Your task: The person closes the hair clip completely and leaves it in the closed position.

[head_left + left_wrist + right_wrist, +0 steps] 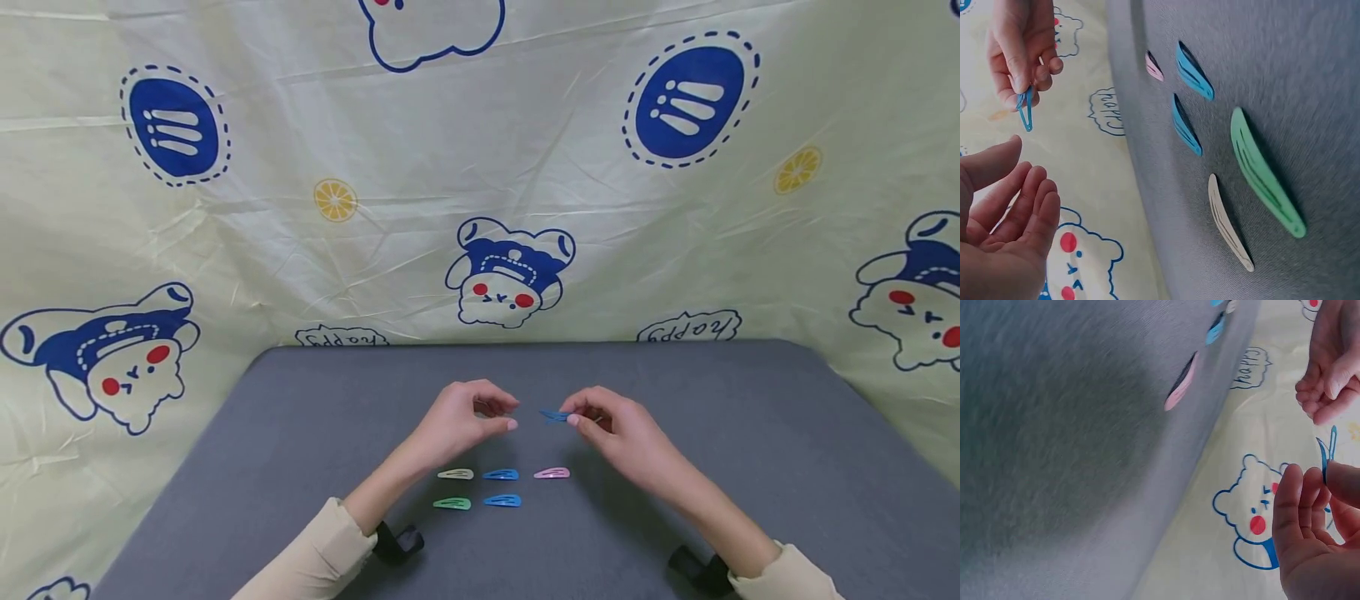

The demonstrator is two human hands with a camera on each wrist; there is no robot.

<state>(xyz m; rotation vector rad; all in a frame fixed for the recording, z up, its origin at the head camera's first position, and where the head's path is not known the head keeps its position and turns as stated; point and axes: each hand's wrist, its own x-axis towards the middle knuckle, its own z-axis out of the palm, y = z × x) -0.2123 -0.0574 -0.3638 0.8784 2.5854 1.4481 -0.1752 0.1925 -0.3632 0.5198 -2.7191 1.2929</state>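
Observation:
Above the table, my right hand (618,425) pinches a blue hair clip (553,416) between thumb and forefinger. The clip looks sprung apart in the right wrist view, its two blue prongs (1333,442) spread. To its left, my left hand (468,421) hovers with loosely bent fingers and nothing between them, a short gap from the clip. On the table below lie a cream hair clip (455,474), a green hair clip (452,504), two more blue hair clips, one upper (501,475) and one lower (502,501), and a pink hair clip (552,473).
The grey table (300,467) has rounded far corners. Behind it hangs a pale printed cloth (405,275) with bears and orange slices. A dark strap mount sits on the left wrist (399,543) and another on the right wrist (697,571).

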